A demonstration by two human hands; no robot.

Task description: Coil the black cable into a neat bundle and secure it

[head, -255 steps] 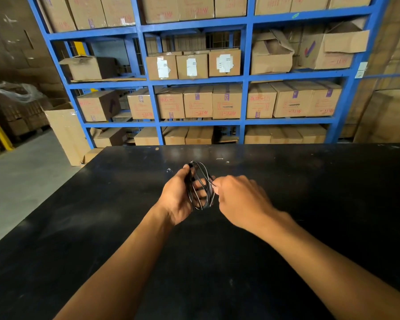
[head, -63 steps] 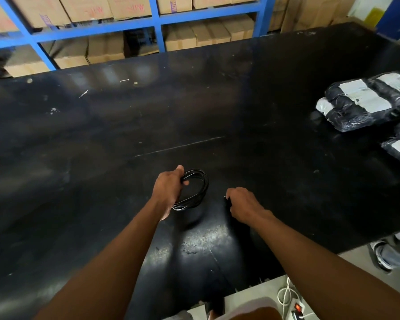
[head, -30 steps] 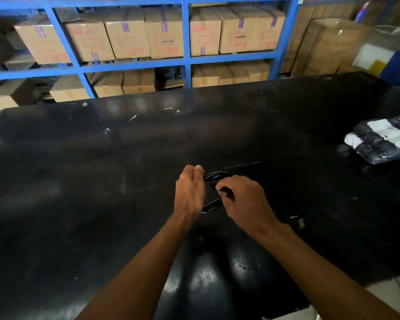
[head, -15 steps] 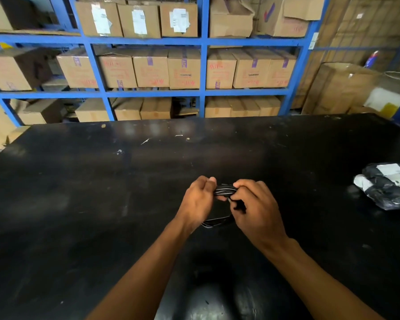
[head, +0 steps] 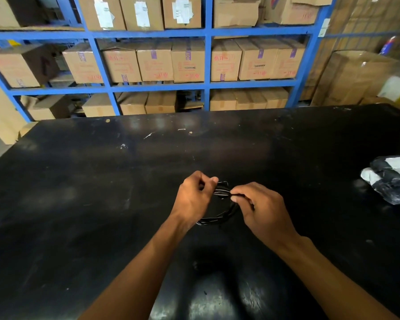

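The black cable is wound into a small coil of several loops, held just above the black table in the middle of the view. My left hand pinches the coil's top from the left. My right hand pinches the same top part from the right, thumb and forefinger tight on the strands. A short thin end sticks up between the two hands. The lower arc of the coil hangs free between my wrists; its upper left side is hidden behind my left hand.
A pile of black plastic-wrapped packs with white labels lies at the table's right edge. Beyond the table's far edge stands a blue shelf rack full of cardboard boxes. More boxes stand at the right and left.
Earlier my left hand alone held the coil while my right rested on the table. Both hands now pinch the top of the coil, and the coil is squeezed flatter.
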